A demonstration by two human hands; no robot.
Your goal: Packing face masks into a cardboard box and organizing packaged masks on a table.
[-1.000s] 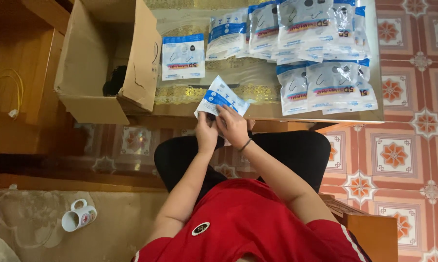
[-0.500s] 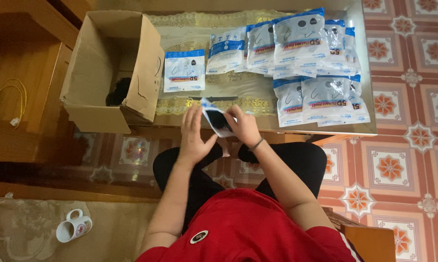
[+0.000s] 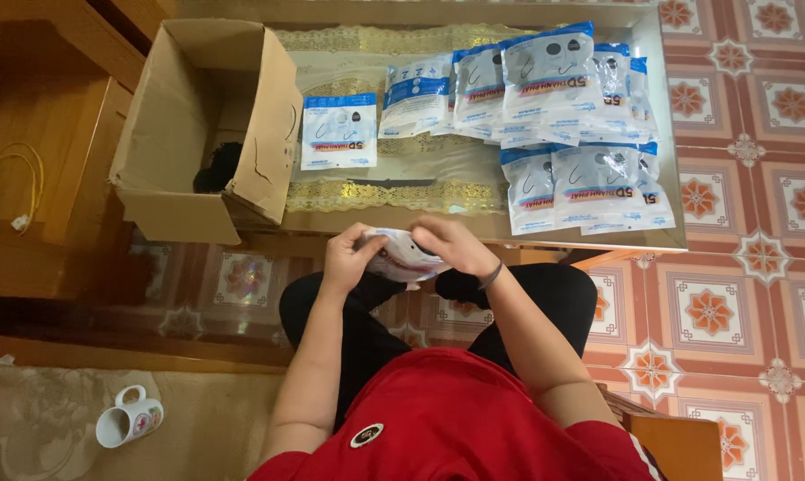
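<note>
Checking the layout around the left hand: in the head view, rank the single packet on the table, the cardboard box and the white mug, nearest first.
From the left hand:
1. Single packet, straight ahead on the table.
2. Cardboard box, ahead and left.
3. White mug, behind left on the floor.

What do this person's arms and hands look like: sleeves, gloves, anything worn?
Both arms are bare below short red sleeves. No gloves on the left hand or the right hand. A thin dark band circles the right wrist. The left wrist shows nothing worn.
</note>
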